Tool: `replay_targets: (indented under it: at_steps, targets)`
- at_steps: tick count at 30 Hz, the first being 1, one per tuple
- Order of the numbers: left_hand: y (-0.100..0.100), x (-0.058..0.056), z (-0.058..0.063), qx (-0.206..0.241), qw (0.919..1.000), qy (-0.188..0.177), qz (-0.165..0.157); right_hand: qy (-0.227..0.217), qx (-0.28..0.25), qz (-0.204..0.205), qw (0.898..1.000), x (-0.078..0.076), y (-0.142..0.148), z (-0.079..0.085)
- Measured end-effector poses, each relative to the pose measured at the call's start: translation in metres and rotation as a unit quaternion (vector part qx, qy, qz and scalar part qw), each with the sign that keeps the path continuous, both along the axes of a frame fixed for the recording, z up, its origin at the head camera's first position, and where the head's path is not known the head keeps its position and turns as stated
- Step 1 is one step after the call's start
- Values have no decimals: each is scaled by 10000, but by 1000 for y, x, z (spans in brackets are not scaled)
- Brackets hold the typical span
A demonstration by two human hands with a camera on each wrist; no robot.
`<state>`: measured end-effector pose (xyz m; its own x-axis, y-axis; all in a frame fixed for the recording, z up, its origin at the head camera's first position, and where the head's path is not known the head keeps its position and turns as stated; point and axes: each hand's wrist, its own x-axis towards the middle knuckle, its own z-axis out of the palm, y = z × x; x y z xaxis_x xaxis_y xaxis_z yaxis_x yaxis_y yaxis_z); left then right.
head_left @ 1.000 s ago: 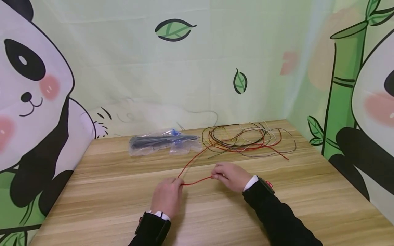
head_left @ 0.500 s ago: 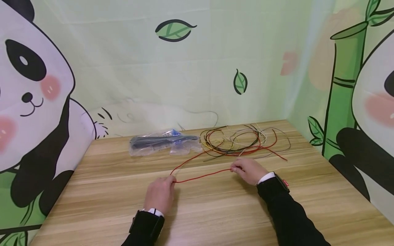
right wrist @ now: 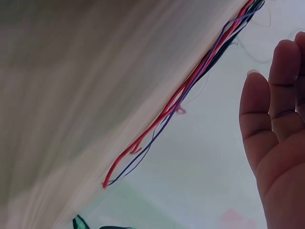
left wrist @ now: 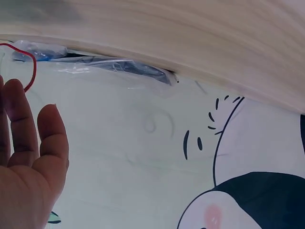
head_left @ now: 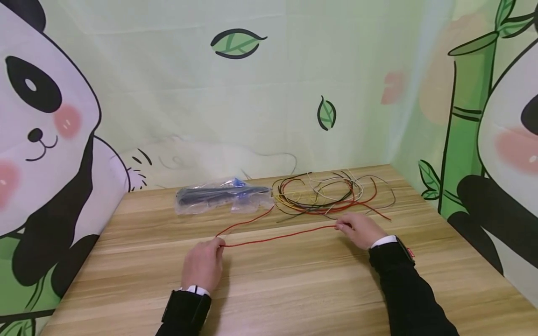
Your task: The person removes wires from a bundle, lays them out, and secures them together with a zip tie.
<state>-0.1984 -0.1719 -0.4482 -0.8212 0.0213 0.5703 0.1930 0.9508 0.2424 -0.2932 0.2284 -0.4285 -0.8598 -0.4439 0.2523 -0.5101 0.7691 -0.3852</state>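
Observation:
A red wire (head_left: 273,239) runs between my two hands above the wooden table. My left hand (head_left: 203,263) pinches it at a bend, from which one length slants back toward the coiled wires. At the right, the fingertips of my right hand (head_left: 360,229) pinch the wire near its end. Behind the right hand lies a loose tangle of wires (head_left: 323,205) in red, black, yellow, white and grey. In the left wrist view the red wire (left wrist: 34,71) curves down behind the fingers. The right wrist view does not show the pinched part.
A clear plastic bag (head_left: 224,196) with dark, slender contents lies at the back left of the table (head_left: 286,289). A cloth backdrop (head_left: 176,93) printed with pandas, leaves and bamboo rises along the table's back and sides.
My hands have moved apart, left hand leftward and right hand rightward. The stretch of red wire between them has grown longer and straighter. The tangle shifted slightly to the left.

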Motion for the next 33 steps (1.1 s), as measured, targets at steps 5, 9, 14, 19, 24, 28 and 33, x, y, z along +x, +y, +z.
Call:
replay_targets:
  at_steps: [5,9,14,19,24,28,33]
  targets:
    - [-9,3,4,92,9996,255,100,62,-53,-139,9999,1,11,2]
    - [-16,3,5,251,9985,448,186,-8,-81,-265,9996,1,21,4]
    - [-17,3,5,323,9974,643,98,-80,-165,-465,9987,3,35,8]
    - [-16,2,8,390,9938,1040,-33,-128,-323,-774,9964,7,46,9]
    - [-17,2,11,575,9888,1376,-27,-32,-468,-1178,9919,11,54,12]
    - [-18,0,9,688,9869,1456,-88,334,-730,-1481,9857,12,57,14]
    - [-17,-1,8,737,9854,1501,-328,1134,-1266,-1927,9664,13,55,15]
